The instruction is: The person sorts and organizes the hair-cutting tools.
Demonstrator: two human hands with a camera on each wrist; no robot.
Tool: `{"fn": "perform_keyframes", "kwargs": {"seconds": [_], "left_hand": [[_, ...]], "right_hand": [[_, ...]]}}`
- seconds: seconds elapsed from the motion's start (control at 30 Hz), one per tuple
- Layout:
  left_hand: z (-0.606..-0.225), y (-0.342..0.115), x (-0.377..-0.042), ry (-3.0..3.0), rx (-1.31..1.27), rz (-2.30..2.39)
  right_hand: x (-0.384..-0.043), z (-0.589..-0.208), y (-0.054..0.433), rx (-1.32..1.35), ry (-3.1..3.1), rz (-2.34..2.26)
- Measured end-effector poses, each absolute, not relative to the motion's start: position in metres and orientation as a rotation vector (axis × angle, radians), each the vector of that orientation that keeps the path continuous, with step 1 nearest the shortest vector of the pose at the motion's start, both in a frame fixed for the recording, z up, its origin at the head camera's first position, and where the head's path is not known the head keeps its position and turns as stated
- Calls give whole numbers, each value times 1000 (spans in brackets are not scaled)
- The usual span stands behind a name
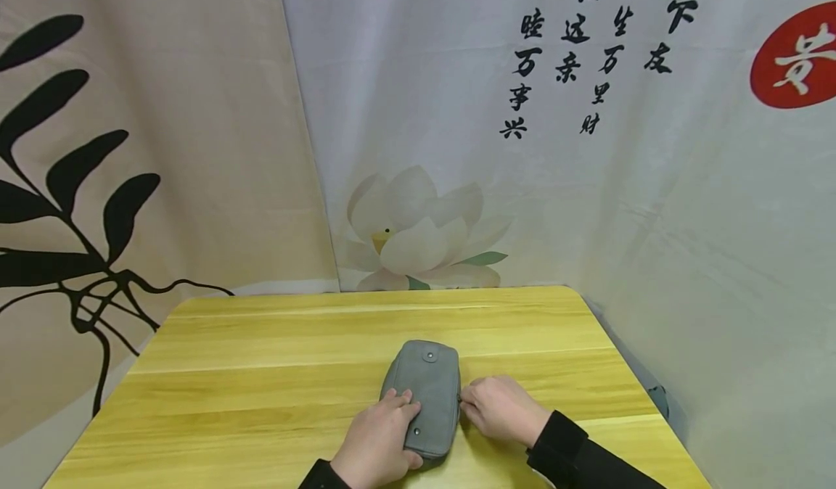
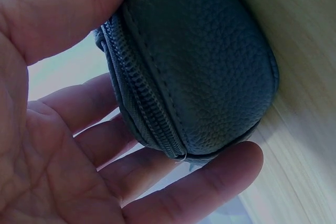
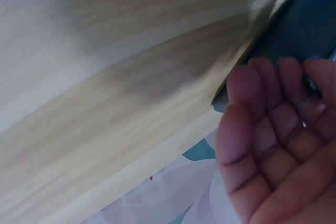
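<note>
A grey zippered pouch [image 1: 432,387] of pebbled, leather-like material lies on the table, with snap studs on its upper face. My left hand [image 1: 380,438] grips its near left part, thumb on one side and fingers on the other. In the left wrist view the closed-looking zipper [image 2: 144,93] runs along the pouch's edge between thumb and fingers. At the pouch's right side, my right hand [image 1: 499,408] has its fingers curled and pinches a small dark zipper pull [image 3: 312,85], mostly hidden by the thumb and fingertips.
The pouch sits on a yellow wood-grain table [image 1: 261,373], near its front middle. Behind the table hangs a pale cloth backdrop [image 1: 418,112] printed with a flower, dark leaves and writing. A small dark item [image 1: 658,400] shows beyond the table's right edge.
</note>
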State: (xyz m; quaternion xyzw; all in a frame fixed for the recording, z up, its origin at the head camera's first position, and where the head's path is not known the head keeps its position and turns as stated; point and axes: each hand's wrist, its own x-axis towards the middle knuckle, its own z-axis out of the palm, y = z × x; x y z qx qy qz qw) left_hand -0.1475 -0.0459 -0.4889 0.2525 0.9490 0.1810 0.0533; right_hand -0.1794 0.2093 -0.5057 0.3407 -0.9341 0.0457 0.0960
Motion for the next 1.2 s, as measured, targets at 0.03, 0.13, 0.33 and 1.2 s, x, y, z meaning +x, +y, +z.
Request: {"fn": "perform_keyframes", "kwargs": {"seconds": [0.03,0.13,0.33,1.2], "left_hand": [[-489,-46,-148,2882,764,555],[-488,-45,-148,2869,752,571],[-489,-44,-150,2851,734,574],[-491,-45,-148,2854,733,578]], "right_hand": [[-179,-505,209,1013,-2767,136],[-178,-503,210,1024,-2779,151],[-174,-500,211,1071,-2798,183],[-155,-501,206,1166,-2755,131]]}}
